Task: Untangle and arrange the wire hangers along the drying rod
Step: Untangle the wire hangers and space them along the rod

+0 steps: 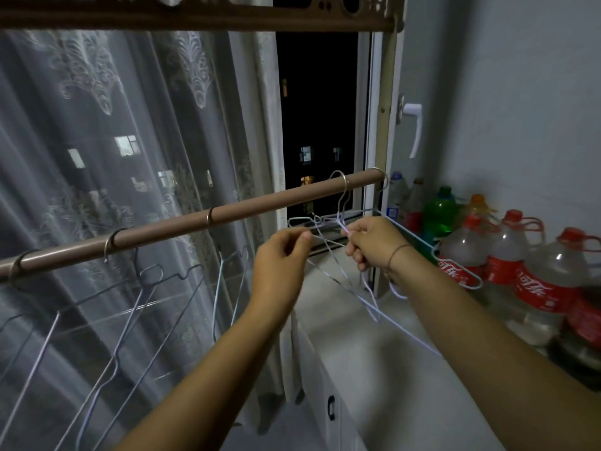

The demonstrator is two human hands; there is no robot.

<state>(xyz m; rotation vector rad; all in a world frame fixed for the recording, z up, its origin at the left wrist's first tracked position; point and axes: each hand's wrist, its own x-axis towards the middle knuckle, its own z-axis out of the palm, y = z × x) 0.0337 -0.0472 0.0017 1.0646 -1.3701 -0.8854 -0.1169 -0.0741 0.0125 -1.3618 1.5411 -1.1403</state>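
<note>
1. Toward the right end of the drying rod (195, 222): a tangled cluster of pale wire hangers (328, 222), one hook (341, 180) over the rod, a second hook at the very tip beside the window frame.
2. Left hand (281, 265): fingertips pinched on a wire of the cluster. Right hand (374, 245): clenched on wires at the knot below the hook. Judged purpose: the two hands draw the crossed frames apart while the hooked one bears the weight.
3. Orientation, tangle: frames splay out of line; one long wire runs down and toward the viewer, another reaches right, over the bottles (507, 265) on the bench (406, 369).
4. Left and middle stretch of rod: separate hangers (130, 307), hooks spaced apart, frames hanging down and crosswise to the rod; judged already arranged.
5. Rod long axis: lower left to upper right, across the curtain (113, 125).
</note>
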